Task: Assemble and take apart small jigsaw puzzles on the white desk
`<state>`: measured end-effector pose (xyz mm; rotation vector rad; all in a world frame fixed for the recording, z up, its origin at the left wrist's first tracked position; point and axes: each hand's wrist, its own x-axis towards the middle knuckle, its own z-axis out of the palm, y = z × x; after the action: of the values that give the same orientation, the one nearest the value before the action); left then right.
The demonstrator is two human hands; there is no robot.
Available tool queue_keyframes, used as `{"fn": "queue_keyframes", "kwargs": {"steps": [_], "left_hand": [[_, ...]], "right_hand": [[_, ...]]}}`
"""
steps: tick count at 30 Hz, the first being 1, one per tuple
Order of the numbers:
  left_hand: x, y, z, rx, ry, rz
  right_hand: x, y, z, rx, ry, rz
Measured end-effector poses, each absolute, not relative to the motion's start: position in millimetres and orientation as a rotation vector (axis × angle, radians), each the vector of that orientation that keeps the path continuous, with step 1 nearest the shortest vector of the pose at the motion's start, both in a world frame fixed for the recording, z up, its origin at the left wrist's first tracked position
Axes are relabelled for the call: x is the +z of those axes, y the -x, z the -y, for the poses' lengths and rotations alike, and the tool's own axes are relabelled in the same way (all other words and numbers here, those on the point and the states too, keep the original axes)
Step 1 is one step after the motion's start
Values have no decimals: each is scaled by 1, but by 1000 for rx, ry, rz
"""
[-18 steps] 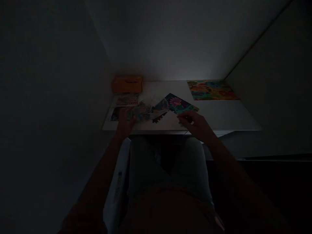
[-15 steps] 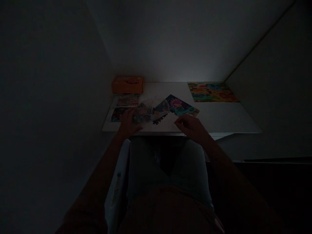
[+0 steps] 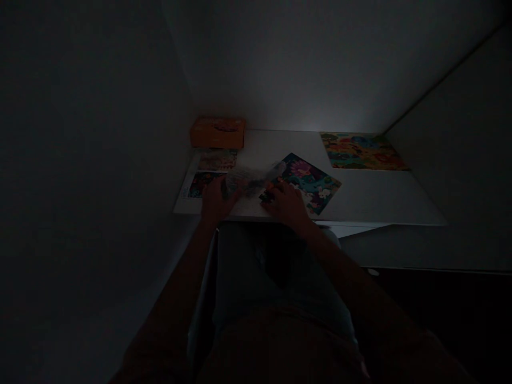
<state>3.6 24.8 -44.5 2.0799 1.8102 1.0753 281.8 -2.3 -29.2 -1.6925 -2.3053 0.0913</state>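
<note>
The room is very dark. My left hand is curled on a crinkled clear plastic bag at the left of the white table. My right hand lies over the near left part of a partly joined jigsaw puzzle, fingers apart and bent down onto it. The puzzle sits turned at an angle and shows a pink and teal picture on dark blue. Its jagged near edge is partly hidden under my right hand. Small pieces under the fingers cannot be made out.
An orange box stands at the back left against the wall. Picture sheets lie in front of it. A colourful animal picture is at the back right of the white table.
My right hand has moved left, from a pinch near the table's front onto the puzzle. The plastic bag is more bunched up, and the view has shifted slightly.
</note>
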Motion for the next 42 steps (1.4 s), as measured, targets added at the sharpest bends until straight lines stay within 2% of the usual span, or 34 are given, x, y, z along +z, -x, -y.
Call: {"fn": "queue_keyframes", "kwargs": {"steps": [15, 29, 37, 42], "left_hand": [[-51, -3, -32, 1261, -2065, -1798], [-53, -1, -35, 1259, -2089, -1802], [-52, -1, -31, 1172, -2145, -1786], [-54, -3, -30, 1167, -2184, -1824]], "right_hand": [[-37, -350, 27, 91, 1661, 2461], [-54, -324, 59, 204, 1570, 2200], [-31, -340, 16, 348, 1382, 1714], [9, -335, -18, 277, 1297, 1652]]}}
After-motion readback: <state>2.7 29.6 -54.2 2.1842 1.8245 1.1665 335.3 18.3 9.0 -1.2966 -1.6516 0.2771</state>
